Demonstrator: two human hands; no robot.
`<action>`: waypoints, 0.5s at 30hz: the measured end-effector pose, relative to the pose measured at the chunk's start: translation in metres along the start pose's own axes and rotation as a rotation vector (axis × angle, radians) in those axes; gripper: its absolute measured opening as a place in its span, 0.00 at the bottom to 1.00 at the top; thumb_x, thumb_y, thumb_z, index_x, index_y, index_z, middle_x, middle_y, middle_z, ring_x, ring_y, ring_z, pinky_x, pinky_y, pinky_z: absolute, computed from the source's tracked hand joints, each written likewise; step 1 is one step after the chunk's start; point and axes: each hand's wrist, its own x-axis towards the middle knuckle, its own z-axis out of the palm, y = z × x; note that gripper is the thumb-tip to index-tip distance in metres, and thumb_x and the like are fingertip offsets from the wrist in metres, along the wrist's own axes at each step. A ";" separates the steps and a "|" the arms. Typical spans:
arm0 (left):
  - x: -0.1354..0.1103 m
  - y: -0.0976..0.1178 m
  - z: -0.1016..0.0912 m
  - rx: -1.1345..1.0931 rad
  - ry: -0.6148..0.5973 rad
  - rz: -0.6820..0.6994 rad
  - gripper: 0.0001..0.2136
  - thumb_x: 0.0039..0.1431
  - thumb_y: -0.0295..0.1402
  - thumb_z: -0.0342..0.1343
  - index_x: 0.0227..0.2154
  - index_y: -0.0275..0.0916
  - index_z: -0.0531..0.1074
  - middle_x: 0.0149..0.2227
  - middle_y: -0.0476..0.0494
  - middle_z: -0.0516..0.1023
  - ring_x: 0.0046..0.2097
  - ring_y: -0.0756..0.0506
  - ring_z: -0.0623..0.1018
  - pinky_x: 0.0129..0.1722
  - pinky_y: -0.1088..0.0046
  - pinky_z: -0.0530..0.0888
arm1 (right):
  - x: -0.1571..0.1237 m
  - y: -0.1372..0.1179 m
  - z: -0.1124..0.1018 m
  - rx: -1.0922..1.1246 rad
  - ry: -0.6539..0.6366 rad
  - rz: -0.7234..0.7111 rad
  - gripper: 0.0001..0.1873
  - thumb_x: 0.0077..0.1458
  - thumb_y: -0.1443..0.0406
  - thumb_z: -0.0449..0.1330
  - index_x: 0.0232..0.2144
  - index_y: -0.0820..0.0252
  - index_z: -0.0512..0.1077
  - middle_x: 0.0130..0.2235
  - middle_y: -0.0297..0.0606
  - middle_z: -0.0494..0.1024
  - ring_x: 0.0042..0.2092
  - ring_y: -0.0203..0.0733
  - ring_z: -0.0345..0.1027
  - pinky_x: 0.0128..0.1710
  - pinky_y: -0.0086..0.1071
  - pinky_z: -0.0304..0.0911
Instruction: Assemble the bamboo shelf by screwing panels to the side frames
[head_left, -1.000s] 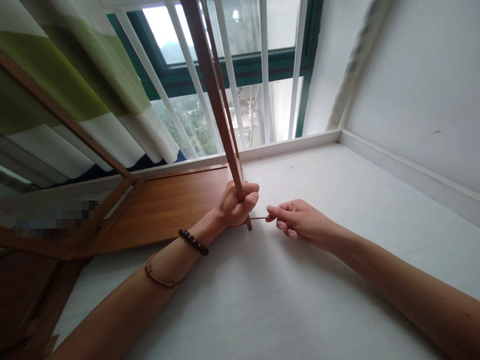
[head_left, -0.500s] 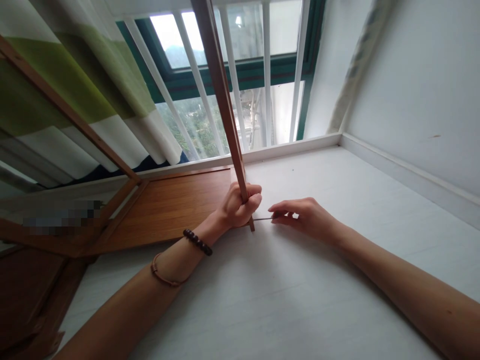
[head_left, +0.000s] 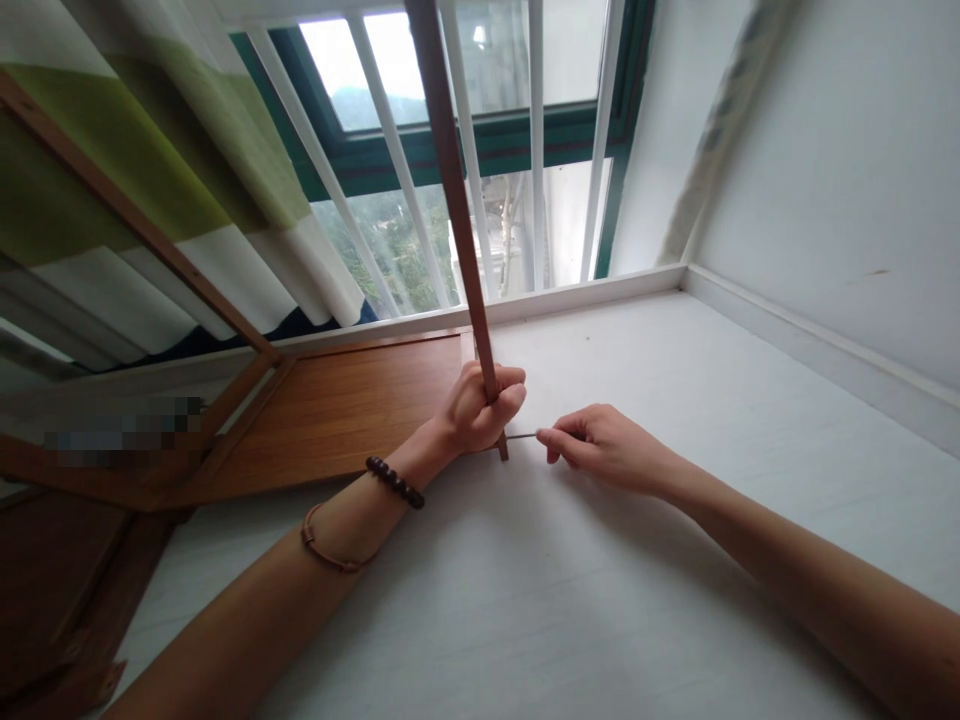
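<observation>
My left hand (head_left: 480,408) is closed around a brown wooden post (head_left: 459,210) close to its lower end. The post stands at a tilt, at the right end of a wooden panel (head_left: 360,400). My right hand (head_left: 592,440) pinches a thin metal rod, which looks like a hex key (head_left: 523,436), between thumb and fingers. The rod's far end meets the post just below my left fist. Its near end is hidden in my fingers.
A wooden frame with a long rail (head_left: 150,225) stands at the left. Behind are a striped curtain (head_left: 187,150) and white window bars (head_left: 405,180). The pale floor (head_left: 480,600) runs to a low ledge and the white wall (head_left: 840,200) at the right.
My right hand has turned and its fingers have curled in tighter around the hex key. The left hand keeps its hold; the post leans slightly less.
</observation>
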 end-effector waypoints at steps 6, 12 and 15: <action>-0.001 -0.003 0.001 -0.043 0.048 -0.023 0.15 0.52 0.34 0.43 0.12 0.39 0.54 0.12 0.51 0.59 0.18 0.53 0.59 0.18 0.76 0.56 | 0.001 0.008 0.005 0.047 0.154 -0.126 0.11 0.55 0.58 0.57 0.33 0.60 0.73 0.22 0.30 0.70 0.24 0.31 0.59 0.26 0.26 0.54; 0.000 -0.002 0.001 -0.054 0.042 -0.014 0.15 0.52 0.33 0.43 0.12 0.39 0.54 0.12 0.51 0.59 0.18 0.53 0.59 0.18 0.76 0.56 | 0.002 0.018 -0.009 0.044 0.017 -0.338 0.10 0.52 0.64 0.60 0.38 0.61 0.72 0.28 0.34 0.72 0.28 0.32 0.64 0.28 0.26 0.61; 0.000 -0.002 0.001 -0.058 0.043 -0.014 0.15 0.52 0.33 0.43 0.12 0.39 0.54 0.12 0.51 0.59 0.17 0.53 0.58 0.17 0.76 0.56 | 0.002 0.021 -0.015 -0.078 -0.007 -0.444 0.11 0.56 0.66 0.56 0.42 0.58 0.72 0.34 0.37 0.74 0.31 0.34 0.67 0.32 0.28 0.63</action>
